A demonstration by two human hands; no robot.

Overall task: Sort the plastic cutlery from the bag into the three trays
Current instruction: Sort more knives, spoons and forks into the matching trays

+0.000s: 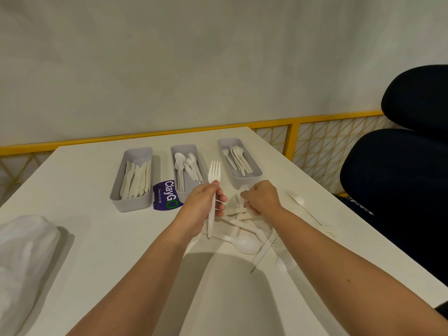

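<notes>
Item: left hand (206, 202), grip pinched on an upright fork (213, 187), tines far; right hand (261, 197) closed on another fork from the loose pile (249, 229) on the table (84, 214); fork tray (238, 161) far right (nearer the right hand).

On the worktop (97, 238) before me, three trays stand side by side: knives in the left tray (132, 202), spoons in the middle tray (184, 149), forks in the right tray (247, 178). Loose cutlery (247, 241) lies nearer; the bag (24, 251) far left.
</notes>
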